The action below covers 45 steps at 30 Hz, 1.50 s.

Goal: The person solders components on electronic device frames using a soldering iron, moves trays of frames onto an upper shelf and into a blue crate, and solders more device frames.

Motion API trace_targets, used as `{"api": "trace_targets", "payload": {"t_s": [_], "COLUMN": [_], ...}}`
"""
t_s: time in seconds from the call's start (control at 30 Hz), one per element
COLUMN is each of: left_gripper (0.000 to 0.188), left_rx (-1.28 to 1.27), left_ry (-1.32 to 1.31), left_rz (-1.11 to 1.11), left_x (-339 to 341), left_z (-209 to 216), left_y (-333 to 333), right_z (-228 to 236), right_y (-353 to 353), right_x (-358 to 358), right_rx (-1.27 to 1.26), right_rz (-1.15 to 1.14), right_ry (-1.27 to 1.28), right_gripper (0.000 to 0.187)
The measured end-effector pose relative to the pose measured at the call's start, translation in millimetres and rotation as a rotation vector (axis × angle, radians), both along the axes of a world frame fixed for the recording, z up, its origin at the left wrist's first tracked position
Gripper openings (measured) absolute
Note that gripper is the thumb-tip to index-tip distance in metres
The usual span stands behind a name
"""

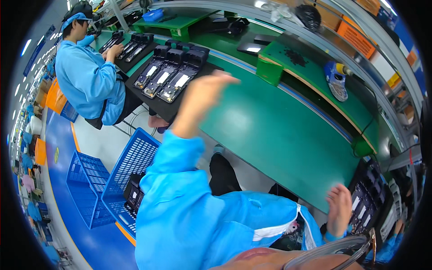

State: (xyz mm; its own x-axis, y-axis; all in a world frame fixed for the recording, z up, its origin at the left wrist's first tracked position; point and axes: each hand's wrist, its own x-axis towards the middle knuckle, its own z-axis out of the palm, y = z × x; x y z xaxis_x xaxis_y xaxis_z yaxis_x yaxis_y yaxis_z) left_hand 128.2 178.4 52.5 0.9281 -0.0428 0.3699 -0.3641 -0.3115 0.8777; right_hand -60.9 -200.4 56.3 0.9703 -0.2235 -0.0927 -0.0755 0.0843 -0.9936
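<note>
Apparently, the wearer is between grips, with neither hand seen to bear a part. The left hand [200,101], blurred, is raised over the green bench [279,139] just beside a row of black housings [165,72] with pale rectangles inside; its fingers look bunched together, and whether they pinch anything small cannot be told. The right hand [339,209] is empty, fingers loosely spread and slightly curled, near a second group of housings [366,198] at the bench's right end, apart from them as far as the view shows. The step in hand looks like reaching among these units. Another grasp would call for settling the left hand, parting its fingers around one housing's sides, and lifting without knocking the closely set neighbours.
</note>
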Motion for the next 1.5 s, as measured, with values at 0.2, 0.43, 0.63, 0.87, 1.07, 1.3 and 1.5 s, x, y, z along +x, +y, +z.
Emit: {"api": "trace_targets", "payload": {"t_s": [0.2,0.43,0.63,0.87,1.07,1.3,1.5], "left_gripper": [0.059,0.048,0.042,0.048,0.066,0.074,0.066], "left_rx": [-0.563,-0.934,-0.838,-0.554,-0.884,-0.841,-0.766], "left_ry": [0.458,0.486,0.510,0.525,0.452,0.577,0.862], "left_rz": [1.176,0.677,0.726,0.836,0.471,0.421,0.173], "left_x": [-20.6,14.7,23.7,9.2,-55.8,-148.6,-162.6], "left_z": [-91.7,-134.7,-140.8,-140.6,-143.6,-121.6,-116.1], "left_y": [243.9,282.0,280.4,265.7,212.3,66.2,-29.0], "right_z": [-0.8,-83.7,-78.7,-95.2,-78.5,-78.9,-77.2], "right_y": [179.1,363.9,403.9,402.8,309.8,124.5,18.1], "right_x": [124.2,228.4,250.2,250.9,192.1,90.0,26.5], "right_rx": [0.419,0.578,0.419,-0.028,0.097,0.088,0.085], "right_rz": [0.793,0.688,0.401,0.474,0.575,0.369,0.093], "right_ry": [0.473,0.510,0.582,0.451,0.448,0.444,0.295], "right_gripper": [0.045,0.061,0.037,0.016,0.021,0.022,0.015]}}
